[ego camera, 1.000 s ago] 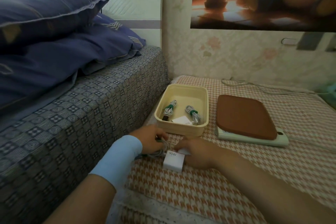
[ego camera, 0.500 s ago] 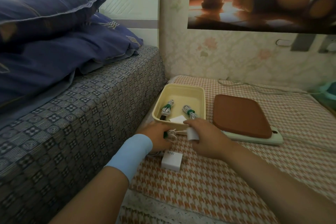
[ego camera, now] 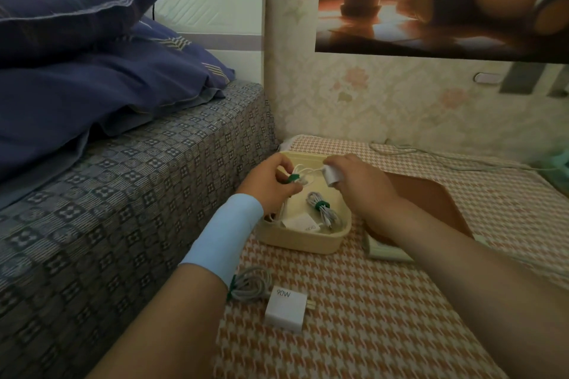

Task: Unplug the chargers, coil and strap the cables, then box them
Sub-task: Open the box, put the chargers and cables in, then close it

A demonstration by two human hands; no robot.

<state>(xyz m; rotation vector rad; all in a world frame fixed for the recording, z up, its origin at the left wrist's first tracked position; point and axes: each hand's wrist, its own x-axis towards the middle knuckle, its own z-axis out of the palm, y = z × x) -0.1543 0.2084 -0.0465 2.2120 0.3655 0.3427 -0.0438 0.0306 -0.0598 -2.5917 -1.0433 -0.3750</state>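
Over the cream box [ego camera: 300, 242], my left hand [ego camera: 271, 184] pinches a coiled white cable with a green strap [ego camera: 296, 177]. My right hand [ego camera: 361, 184] grips a small white charger [ego camera: 332, 175] joined to that cable. Inside the box lie another strapped cable coil [ego camera: 323, 208] and a white charger [ego camera: 303, 222]. On the checked cloth near me sits a white 90W charger [ego camera: 286, 307], and a grey strapped cable coil [ego camera: 251, 286] lies beside it by my left forearm.
A brown lid on a pale green base [ego camera: 431, 203] lies right of the box. A loose cable [ego camera: 446, 157] runs along the wall at the back. The bed [ego camera: 123, 194] with blue pillows rises on the left.
Both hands rose from the cloth and moved over the box with the small charger and its coiled cable. The 90W charger stayed on the cloth.
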